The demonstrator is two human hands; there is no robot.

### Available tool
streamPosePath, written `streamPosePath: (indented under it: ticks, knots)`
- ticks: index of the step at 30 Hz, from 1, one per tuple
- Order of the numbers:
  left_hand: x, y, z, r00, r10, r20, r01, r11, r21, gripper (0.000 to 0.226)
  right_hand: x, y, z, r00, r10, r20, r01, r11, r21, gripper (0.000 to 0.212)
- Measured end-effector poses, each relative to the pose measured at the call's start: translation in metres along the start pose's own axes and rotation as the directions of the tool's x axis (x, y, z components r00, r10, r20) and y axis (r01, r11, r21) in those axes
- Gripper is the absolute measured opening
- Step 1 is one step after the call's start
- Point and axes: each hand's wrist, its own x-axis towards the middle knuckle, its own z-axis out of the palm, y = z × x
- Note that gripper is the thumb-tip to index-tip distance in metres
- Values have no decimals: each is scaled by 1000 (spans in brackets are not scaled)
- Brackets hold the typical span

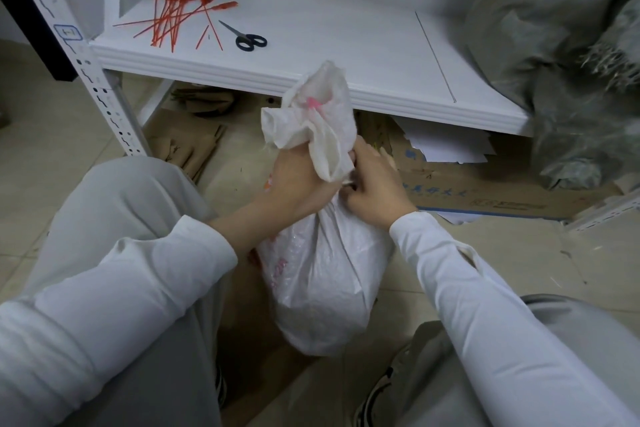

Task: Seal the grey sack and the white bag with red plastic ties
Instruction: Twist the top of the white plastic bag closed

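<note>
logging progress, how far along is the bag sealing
Nothing visibly done: no tie shows on the grey sack. In hand: left hand and right hand grip the neck of the white bag. Left: both seals; red ties lie on the shelf by scissors.

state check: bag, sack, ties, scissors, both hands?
white bag: upright on the floor, neck gathered, no tie visible.
left hand: grips the gathered neck.
right hand: fingers curled on the neck beside it.
red plastic ties: loose pile on the shelf.
scissors: blades closed, flat on the shelf.
grey sack: at the right by the shelf; seal cannot be told.
</note>
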Motion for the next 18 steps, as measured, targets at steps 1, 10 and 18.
streamPosePath:
  ticks: [1,10,18]
  knots:
    - [1,3,0,998,24,-52,-25,999,-20,12,-1,0,0,1000,6,-10,-6,1000,-8,56]
    - [-8,6,6,999,-22,-27,17,987,-161,14,-1,7,-3,994,90,66,-104,961,257,71]
    - [-19,5,-1,979,-97,181,83,993,81,34,1,10,-8,996,85,-5,-79,944,319,42]
